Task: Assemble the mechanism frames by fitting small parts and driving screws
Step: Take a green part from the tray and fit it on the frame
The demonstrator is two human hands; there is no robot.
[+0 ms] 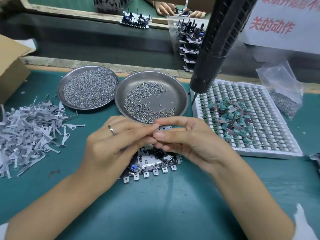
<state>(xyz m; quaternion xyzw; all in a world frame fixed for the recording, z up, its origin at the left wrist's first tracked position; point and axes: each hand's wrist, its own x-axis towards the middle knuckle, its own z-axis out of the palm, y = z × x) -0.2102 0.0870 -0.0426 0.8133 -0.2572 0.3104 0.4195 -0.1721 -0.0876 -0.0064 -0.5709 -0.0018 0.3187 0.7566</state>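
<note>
A metal mechanism frame (155,166) with a row of tabs along its near edge lies flat on the green mat, mostly under my hands. My left hand (117,144), a ring on one finger, and my right hand (188,139) meet fingertip to fingertip just above the frame. Together they pinch a small part that the fingers hide. Behind them a steel dish (174,101) holds loose screws, and a second dish (90,87) to its left is full of screws. An electric screwdriver (214,49) hangs above the right dish, untouched.
A heap of flat grey metal levers (29,129) lies at the left. A white tray (270,122) of green components sits at the right, a plastic bag of screws (284,101) behind it. Stacked frames (190,42) stand on the conveyor; another person's hands (166,7) work beyond.
</note>
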